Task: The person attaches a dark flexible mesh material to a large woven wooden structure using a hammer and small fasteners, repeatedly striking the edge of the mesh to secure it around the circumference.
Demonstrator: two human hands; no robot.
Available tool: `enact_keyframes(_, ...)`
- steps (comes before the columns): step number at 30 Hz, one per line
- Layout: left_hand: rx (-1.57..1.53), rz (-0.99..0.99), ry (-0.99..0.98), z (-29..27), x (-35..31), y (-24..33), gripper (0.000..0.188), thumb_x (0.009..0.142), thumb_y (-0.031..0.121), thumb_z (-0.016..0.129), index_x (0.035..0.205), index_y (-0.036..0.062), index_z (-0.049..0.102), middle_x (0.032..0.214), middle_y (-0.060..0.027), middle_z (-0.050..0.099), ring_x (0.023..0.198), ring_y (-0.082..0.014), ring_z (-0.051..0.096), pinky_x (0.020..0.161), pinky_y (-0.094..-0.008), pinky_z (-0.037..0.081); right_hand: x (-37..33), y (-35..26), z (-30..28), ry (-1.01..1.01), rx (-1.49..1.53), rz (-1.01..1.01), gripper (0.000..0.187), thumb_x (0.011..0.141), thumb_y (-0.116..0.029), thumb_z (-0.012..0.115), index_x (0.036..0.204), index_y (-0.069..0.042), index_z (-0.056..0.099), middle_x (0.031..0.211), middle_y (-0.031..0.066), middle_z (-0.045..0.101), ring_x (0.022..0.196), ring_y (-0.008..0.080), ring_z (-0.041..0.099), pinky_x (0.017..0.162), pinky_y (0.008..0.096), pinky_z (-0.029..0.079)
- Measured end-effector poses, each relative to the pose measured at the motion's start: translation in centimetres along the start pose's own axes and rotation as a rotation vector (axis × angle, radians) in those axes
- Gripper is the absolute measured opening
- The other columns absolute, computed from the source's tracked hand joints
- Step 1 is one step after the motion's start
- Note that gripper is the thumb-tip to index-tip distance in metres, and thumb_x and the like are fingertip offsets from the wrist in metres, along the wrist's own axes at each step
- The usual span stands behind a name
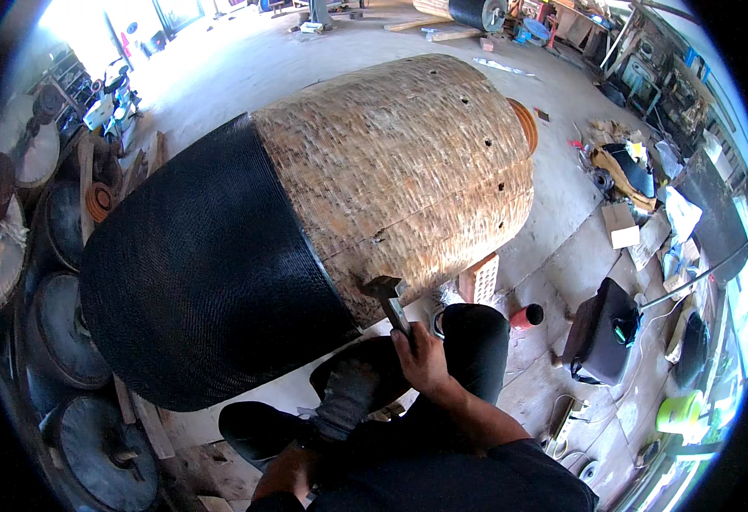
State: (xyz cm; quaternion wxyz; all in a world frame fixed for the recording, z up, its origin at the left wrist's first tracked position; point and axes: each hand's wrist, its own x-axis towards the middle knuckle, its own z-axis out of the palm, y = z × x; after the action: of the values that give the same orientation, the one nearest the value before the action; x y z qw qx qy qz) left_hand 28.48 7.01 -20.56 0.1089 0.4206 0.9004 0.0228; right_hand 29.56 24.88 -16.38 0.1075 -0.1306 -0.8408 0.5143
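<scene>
A huge barrel-shaped drum body (408, 162) lies on its side in front of me, its right part bare rough wood, its left part covered in black woven mesh (212, 273). My right hand (423, 358) grips the handle of a hammer (388, 294), whose dark head rests against the wood just right of the mesh edge, low on the drum's near side. My left hand (284, 474) sits low by my lap, holding a dark grey cloth-like object (348, 397); what exactly it is I cannot tell. My knees in dark trousers are below the drum.
Several round drums and discs are stacked along the left wall (58, 341). A brick (479, 277) and a red can (525, 317) stand on the concrete floor right of my knee. A black bag (604, 328), cardboard, cables and clutter lie at the right.
</scene>
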Motion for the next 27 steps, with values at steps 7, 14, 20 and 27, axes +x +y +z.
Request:
enact_keyframes(7, 0.121, -0.021, 0.149, 1.1, -1.1, 0.2, 0.022, 0.085, 0.025, 0.057, 0.101, 0.0111, 0.066, 0.103, -0.0111, 0.062, 0.102, -0.0292, 0.058, 0.086, -0.0451, 0.046, -0.7, 0.5, -0.1, -0.004, 0.002, 0.004, 0.027, 0.093, -0.022, 0.06, 0.082, 0.001, 0.05, 0.057, 0.0114, 0.048, 0.049, 0.0186, 0.047, 0.047, 0.0348, 0.038)
enact_keyframes(14, -0.091, -0.028, 0.156, -3.5, 0.2, 0.1, 0.024, 0.086, 0.023, 0.058, 0.103, 0.0075, 0.065, 0.106, -0.0143, 0.061, 0.102, -0.0326, 0.058, 0.087, -0.0465, 0.047, -0.7, 0.0, -0.5, -0.083, 0.014, 0.106, 0.025, 0.093, -0.024, 0.058, 0.094, 0.0, 0.052, 0.067, 0.0253, 0.058, 0.065, 0.0441, 0.06, 0.056, 0.0467, 0.045)
enact_keyframes(20, -0.252, 0.02, 0.337, -6.3, 1.4, -1.6, 0.024, 0.074, 0.016, 0.069, 0.096, 0.0084, 0.061, 0.1, -0.0122, 0.062, 0.094, -0.0334, 0.06, 0.08, -0.0451, 0.049, -0.8, 0.6, -0.3, -0.086, 0.03, 0.082, 0.026, 0.093, -0.024, 0.058, 0.095, 0.001, 0.052, 0.068, 0.0259, 0.058, 0.065, 0.0427, 0.061, 0.057, 0.0462, 0.046)
enact_keyframes(27, -0.432, -0.087, 0.905, -13.3, 4.7, -4.7, 0.026, 0.068, -0.002, 0.068, 0.09, 0.0044, 0.056, 0.093, -0.014, 0.06, 0.087, -0.0311, 0.059, 0.075, -0.0406, 0.048, -0.5, 0.5, -0.6, -0.05, 0.034, 0.097, 0.025, 0.093, -0.021, 0.06, 0.085, 0.002, 0.052, 0.063, 0.0172, 0.055, 0.056, 0.0218, 0.055, 0.052, 0.0368, 0.043)
